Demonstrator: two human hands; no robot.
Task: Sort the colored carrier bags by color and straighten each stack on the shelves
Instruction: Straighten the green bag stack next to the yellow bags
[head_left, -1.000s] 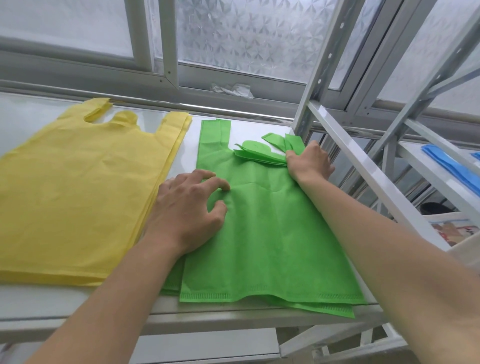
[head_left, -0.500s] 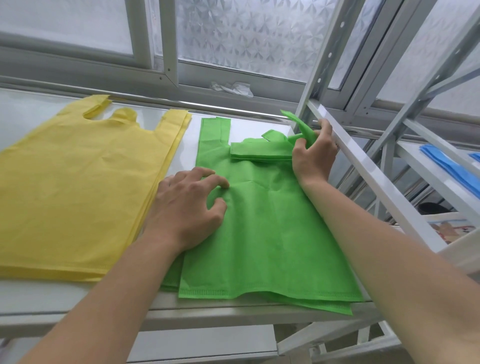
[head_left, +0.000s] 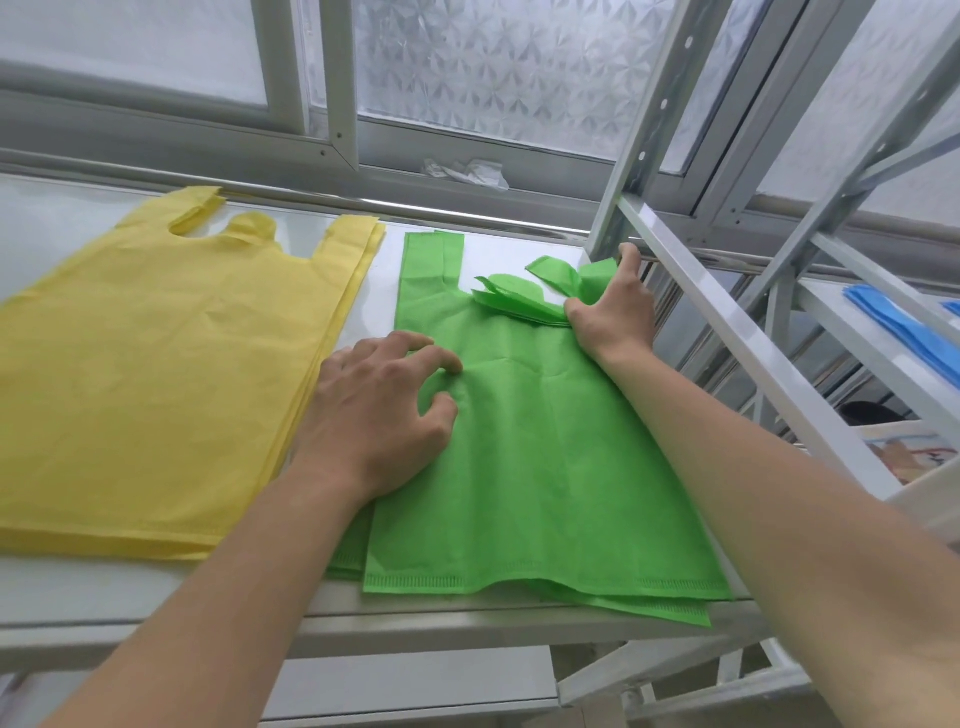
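Note:
A stack of green carrier bags lies on the white shelf, its bottom edges fanned unevenly at the front. My left hand rests spread on the stack's left side, fingers bent and pressing the top bag. My right hand is at the stack's far right corner, pinching the folded-over right handles of the green bags beside the shelf post. The left green handle lies flat. A stack of yellow carrier bags sits to the left, fairly even.
A white metal upright and a slanted brace stand right by my right hand. Blue bags lie on a neighbouring shelf at the far right. A frosted window and its sill with crumpled plastic run behind. A lower shelf shows below.
My right hand lifted the green handles up near the post half a second ago and has now brought them back down, folded, onto the stack. My left hand stayed put.

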